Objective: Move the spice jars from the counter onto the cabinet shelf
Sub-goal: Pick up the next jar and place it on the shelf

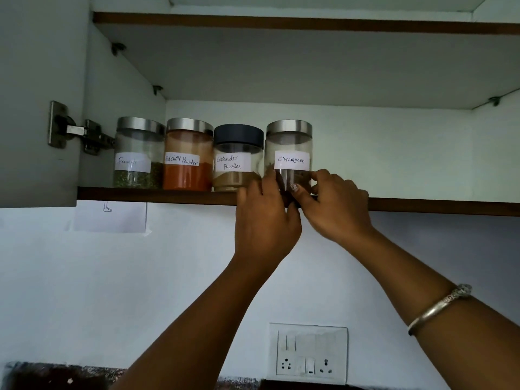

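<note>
Several labelled spice jars stand in a row on the cabinet shelf: fennel, red chilli powder, coriander powder with a dark lid, and cinnamon with a steel lid at the right end. Both hands are raised to the cinnamon jar's base. My left hand grips its left side, partly covering the coriander jar's lower right. My right hand holds its right side, thumb across the front. The jar's bottom is hidden by the fingers.
The open cabinet door with its hinge hangs at the left. An upper shelf spans above. The shelf right of the cinnamon jar holds nothing. A switch and socket plate is on the wall below, a paper note under the shelf.
</note>
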`<state>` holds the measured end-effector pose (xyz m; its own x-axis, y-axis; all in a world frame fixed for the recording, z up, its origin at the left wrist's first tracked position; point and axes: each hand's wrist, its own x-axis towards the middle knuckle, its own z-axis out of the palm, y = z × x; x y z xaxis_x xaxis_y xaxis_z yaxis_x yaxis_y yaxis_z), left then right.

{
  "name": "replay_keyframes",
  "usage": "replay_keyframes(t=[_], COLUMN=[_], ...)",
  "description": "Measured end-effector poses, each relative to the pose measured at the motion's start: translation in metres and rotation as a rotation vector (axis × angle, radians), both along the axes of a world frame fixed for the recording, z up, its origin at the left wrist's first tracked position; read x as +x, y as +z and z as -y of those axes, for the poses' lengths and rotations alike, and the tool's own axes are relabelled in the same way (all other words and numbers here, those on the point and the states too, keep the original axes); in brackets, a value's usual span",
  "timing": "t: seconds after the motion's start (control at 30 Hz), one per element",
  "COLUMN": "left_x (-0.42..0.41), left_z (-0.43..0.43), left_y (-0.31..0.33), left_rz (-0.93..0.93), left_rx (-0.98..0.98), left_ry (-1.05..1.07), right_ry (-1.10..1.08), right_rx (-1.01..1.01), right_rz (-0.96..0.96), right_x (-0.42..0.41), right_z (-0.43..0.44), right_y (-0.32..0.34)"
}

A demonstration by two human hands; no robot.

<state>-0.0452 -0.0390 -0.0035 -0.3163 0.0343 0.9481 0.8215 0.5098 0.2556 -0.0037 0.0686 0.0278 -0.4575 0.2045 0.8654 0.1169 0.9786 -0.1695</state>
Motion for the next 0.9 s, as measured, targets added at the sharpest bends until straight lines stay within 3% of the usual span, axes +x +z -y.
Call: replay_keyframes(t=[0.37, 0.53, 0.73, 0.9], left_x=[0.004, 0.01, 0.017, 0.034], left_z=[-0.003, 0.004, 0.02, 0.042], left_y=[-0.011, -0.012, -0.018, -0.041], left_rz=[0.052, -0.043, -0.104, -0.005], left_rx=[-0.106, -0.258, -0.487, -0.586], left_ry=[0.114, 0.262, 0.223, 0.212], right_ry=[0.018, 0.075, 0.069, 0.089], right_rx=[0.07, 0.04, 0.2, 0.212], right_rz=[-0.008, -0.001, 0.093, 0.224], right_x=[0.004, 0.01, 0.018, 0.042], right_z=[0.003, 0.011, 0.022, 0.031], right_y=[-0.015, -0.027, -0.042, -0.069])
